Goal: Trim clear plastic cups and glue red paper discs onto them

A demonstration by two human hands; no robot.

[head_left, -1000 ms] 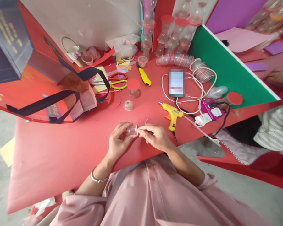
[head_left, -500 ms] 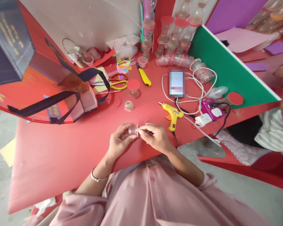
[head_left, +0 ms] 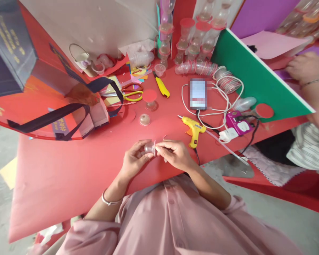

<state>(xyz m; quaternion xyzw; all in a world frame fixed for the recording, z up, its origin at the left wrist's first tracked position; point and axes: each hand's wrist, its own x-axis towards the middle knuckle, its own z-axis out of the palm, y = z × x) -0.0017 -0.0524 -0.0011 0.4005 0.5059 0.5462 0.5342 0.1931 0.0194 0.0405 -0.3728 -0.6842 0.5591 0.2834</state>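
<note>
A small clear plastic cup [head_left: 149, 147] lies on its side in my left hand [head_left: 134, 157], thumb and fingers closed around its body. My right hand [head_left: 174, 153] pinches at the cup's pinkish rim with thumb and forefinger. A thin reddish strip [head_left: 164, 137] shows just above these fingers; whether they hold it is unclear. Beyond my hands, an upturned clear cup [head_left: 144, 119] rests on the red table [head_left: 77, 170]. Behind that is another cup piece with a red disc [head_left: 149, 95] on top. A yellow glue gun [head_left: 194, 130] lies right of my right hand.
A large red bag [head_left: 42, 106] stands at left. Scissors [head_left: 133, 92], a yellow cutter [head_left: 162, 86], a phone [head_left: 198, 94] with white cable and a purple power adapter [head_left: 238, 123] lie around. Stacked cups [head_left: 195, 44] stand behind. A green board [head_left: 257, 81] divides off another person's hand [head_left: 307, 69].
My hands stay in nearly the same place, with the right fingers shifting slightly at the rim. The other person's hand has moved up and left behind the green board.
</note>
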